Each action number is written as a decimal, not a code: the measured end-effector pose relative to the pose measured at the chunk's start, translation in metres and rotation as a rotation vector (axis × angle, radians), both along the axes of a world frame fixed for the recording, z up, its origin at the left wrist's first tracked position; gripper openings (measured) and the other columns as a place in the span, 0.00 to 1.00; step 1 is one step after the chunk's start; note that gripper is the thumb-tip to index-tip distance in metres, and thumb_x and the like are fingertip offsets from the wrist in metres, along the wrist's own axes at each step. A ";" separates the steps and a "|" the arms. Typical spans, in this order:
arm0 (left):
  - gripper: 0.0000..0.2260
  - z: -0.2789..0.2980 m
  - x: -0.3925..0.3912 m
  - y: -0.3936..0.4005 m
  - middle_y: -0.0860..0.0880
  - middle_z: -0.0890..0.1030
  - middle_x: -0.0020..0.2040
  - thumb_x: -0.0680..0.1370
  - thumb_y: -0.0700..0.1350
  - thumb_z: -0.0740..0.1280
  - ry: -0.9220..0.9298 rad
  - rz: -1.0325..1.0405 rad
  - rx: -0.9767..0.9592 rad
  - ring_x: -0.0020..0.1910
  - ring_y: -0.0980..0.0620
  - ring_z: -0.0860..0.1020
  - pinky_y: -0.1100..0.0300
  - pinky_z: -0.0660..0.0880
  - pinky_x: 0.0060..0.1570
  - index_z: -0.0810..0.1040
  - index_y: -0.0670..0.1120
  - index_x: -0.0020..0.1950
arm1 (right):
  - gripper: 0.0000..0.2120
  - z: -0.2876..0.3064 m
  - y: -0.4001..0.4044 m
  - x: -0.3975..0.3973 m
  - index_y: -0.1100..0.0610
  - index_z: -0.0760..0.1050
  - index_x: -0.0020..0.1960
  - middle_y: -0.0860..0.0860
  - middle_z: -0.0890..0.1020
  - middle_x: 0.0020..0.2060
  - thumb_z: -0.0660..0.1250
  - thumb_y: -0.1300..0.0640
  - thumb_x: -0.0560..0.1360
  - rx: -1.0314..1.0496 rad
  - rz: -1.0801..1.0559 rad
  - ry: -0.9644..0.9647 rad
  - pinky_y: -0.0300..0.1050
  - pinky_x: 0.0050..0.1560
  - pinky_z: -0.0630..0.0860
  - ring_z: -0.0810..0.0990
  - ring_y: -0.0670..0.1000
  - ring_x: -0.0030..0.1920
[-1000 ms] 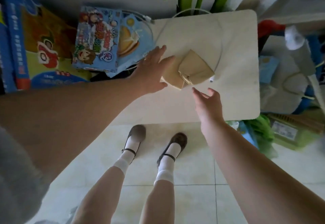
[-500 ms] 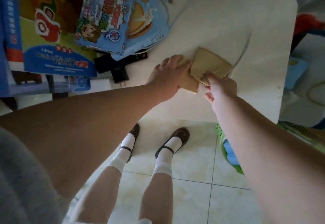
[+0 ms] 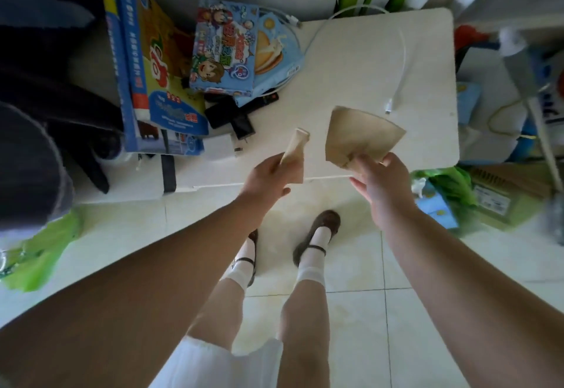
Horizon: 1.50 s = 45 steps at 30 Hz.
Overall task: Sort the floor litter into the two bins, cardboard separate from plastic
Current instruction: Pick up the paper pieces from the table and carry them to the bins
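I hold two pieces of brown cardboard above the near edge of a white table (image 3: 360, 61). My left hand (image 3: 268, 178) grips a narrow folded strip of cardboard (image 3: 296, 149). My right hand (image 3: 381, 183) pinches the bottom corner of a wider, fan-shaped cardboard piece (image 3: 360, 134). The two pieces are apart, with a gap between them. A bin lined with a green bag (image 3: 448, 192) stands on the floor to the right of the table, with blue and white litter inside. Another green bag (image 3: 42, 253) shows at the far left on the floor.
Colourful printed boxes (image 3: 225, 49) and a tall blue and yellow box (image 3: 152, 73) crowd the table's left side, beside black electronics (image 3: 232, 116). A white cable (image 3: 399, 61) loops across the table. A cardboard box (image 3: 506, 201) sits on the floor at right. My feet stand on pale tiles.
The cardboard lay together on the table under both hands. Now it is lifted and split, one piece in each hand, drawn back toward the table's near edge.
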<state>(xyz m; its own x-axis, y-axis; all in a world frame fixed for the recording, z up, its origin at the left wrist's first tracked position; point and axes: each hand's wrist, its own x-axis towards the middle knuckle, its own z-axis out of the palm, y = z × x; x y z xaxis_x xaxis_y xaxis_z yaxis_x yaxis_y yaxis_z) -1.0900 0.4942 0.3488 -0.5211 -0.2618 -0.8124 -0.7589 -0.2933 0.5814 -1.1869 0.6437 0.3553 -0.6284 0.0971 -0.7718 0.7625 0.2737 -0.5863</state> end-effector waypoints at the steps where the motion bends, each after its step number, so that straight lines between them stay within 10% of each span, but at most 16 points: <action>1: 0.10 0.008 0.017 -0.003 0.45 0.81 0.54 0.76 0.50 0.67 -0.019 0.090 0.086 0.55 0.48 0.79 0.53 0.76 0.58 0.78 0.53 0.56 | 0.07 0.012 -0.001 0.014 0.56 0.70 0.41 0.53 0.77 0.44 0.68 0.58 0.72 0.019 0.052 0.025 0.39 0.44 0.78 0.80 0.54 0.51; 11: 0.06 0.098 0.161 -0.031 0.46 0.77 0.53 0.79 0.46 0.62 0.049 0.621 0.301 0.57 0.47 0.77 0.49 0.68 0.65 0.72 0.48 0.54 | 0.03 0.092 -0.032 0.129 0.52 0.73 0.42 0.47 0.79 0.37 0.68 0.57 0.71 0.013 0.411 0.163 0.60 0.51 0.80 0.80 0.52 0.41; 24: 0.04 0.189 0.371 -0.055 0.49 0.77 0.46 0.76 0.44 0.67 0.232 1.080 0.247 0.54 0.49 0.79 0.52 0.72 0.61 0.73 0.48 0.49 | 0.04 0.194 -0.123 0.308 0.52 0.74 0.43 0.49 0.80 0.45 0.68 0.55 0.73 -0.179 0.619 0.077 0.43 0.47 0.80 0.80 0.46 0.45; 38: 0.06 0.216 0.674 -0.264 0.48 0.80 0.46 0.76 0.45 0.68 0.070 1.478 0.038 0.48 0.51 0.79 0.55 0.74 0.57 0.71 0.48 0.49 | 0.03 0.192 -0.370 0.521 0.55 0.74 0.44 0.52 0.79 0.44 0.68 0.59 0.75 -0.162 0.947 -0.120 0.44 0.42 0.78 0.79 0.48 0.43; 45: 0.20 0.188 0.731 -0.351 0.48 0.80 0.52 0.75 0.49 0.69 -0.002 1.500 0.041 0.56 0.50 0.78 0.54 0.72 0.60 0.70 0.45 0.63 | 0.06 0.184 -0.474 0.569 0.59 0.74 0.40 0.55 0.79 0.41 0.67 0.61 0.76 -0.096 0.955 -0.150 0.44 0.40 0.80 0.79 0.50 0.38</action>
<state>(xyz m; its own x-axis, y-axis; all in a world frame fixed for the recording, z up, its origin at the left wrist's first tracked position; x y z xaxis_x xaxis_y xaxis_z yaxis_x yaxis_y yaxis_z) -0.3590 0.1428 0.5368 0.2043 -0.5147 -0.8327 0.2529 -0.7940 0.5529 -0.6174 0.1699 0.5395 -0.3047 -0.4701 -0.8284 0.3124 0.7723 -0.5532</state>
